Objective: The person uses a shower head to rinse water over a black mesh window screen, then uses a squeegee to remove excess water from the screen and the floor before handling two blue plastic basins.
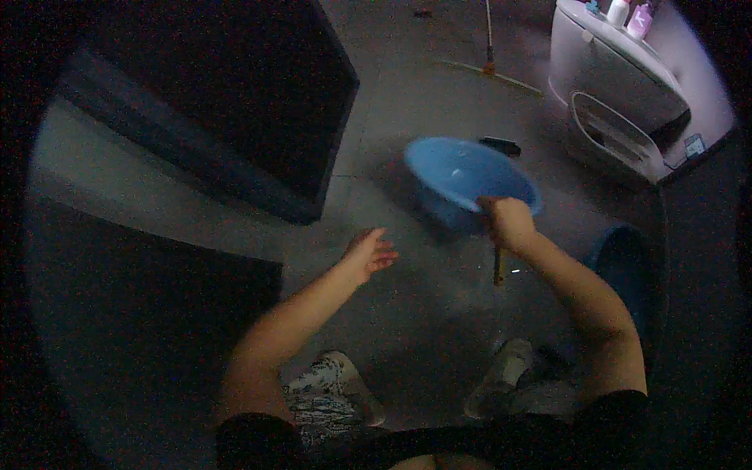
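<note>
My right hand [509,225] is closed around the rim of a blue plastic basin [462,168], its thumb and fingers pinching the near right edge. The basin is tilted, with its round inside showing, and it looks raised off the grey floor. Just below that hand a short yellow-brown stick-like piece [499,270] points down; I cannot tell whether the hand also holds it. My left hand [372,254] hangs in the air to the left of the basin, fingers spread and nothing in them.
A dark boxy piece [235,102] fills the upper left. Beyond the basin lie a small black object [500,146] and a long-handled floor squeegee [489,70]. At right stand a white fixture [611,70] with bottles on top and a blue tub [615,254]. The light is dim.
</note>
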The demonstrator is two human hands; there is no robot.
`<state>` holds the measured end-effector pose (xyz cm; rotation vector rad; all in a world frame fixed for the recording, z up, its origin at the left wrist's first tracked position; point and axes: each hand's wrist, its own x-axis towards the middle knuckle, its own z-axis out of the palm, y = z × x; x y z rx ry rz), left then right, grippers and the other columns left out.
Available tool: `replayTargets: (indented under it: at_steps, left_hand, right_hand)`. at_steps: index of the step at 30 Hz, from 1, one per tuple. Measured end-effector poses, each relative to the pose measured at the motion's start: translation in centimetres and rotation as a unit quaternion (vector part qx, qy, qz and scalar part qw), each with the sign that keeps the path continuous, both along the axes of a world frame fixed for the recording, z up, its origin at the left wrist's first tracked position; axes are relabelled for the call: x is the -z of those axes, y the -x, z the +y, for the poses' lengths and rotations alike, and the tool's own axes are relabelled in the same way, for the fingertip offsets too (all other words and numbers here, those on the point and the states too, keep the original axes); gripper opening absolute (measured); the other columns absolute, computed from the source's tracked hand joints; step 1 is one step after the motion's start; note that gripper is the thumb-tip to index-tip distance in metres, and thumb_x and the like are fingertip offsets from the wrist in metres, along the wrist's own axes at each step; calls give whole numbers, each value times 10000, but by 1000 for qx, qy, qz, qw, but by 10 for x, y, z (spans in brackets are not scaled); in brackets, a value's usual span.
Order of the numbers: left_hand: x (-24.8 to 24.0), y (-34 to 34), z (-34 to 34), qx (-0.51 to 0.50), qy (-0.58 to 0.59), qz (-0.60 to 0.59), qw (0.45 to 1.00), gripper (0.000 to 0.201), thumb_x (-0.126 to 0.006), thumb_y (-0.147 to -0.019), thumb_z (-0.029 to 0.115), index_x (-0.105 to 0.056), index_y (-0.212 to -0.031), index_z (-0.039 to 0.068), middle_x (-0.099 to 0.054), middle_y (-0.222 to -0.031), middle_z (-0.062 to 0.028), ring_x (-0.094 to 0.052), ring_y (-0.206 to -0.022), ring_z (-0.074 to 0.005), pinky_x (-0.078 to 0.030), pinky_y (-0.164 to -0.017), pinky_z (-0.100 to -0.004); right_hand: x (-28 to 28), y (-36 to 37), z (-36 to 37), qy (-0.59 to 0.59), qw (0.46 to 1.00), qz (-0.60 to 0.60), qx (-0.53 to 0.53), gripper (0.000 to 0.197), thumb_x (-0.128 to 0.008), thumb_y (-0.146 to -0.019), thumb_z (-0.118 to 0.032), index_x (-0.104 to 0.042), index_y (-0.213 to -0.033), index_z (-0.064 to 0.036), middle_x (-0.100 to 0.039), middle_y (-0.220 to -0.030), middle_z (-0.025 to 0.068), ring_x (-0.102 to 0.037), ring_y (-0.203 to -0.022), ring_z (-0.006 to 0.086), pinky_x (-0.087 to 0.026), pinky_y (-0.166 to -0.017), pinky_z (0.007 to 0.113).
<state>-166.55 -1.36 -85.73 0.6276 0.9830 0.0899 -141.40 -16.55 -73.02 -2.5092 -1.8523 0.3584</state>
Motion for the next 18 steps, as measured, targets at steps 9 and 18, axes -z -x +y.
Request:
replayTargets:
  at_steps: [9,18]
  left_hand:
    - [2,80,42,88,39,-17,995,424,-571,-851,264,-341,-1167,101,-521,-983,-133,-610,-748,-262,-492,-576,-354]
    - [-15,118,95,118,30,16,992,468,-440,-893,489,-379,-1131,90,-541,-948,-135,-608,-755,-265,-467,-576,-351]
  right_hand:
    - [35,34,19,-35,975,-102,197,251,-588,-692,-127,-578,-941,-94,-617,-833,177,-601,-812,380,-466,-673,461]
    - [80,30,-5,-98,922,-91,363,248,-500,-789,-171,-574,-1014,-98,-623,-878,173,-599,-837,381,-461,-688,478]
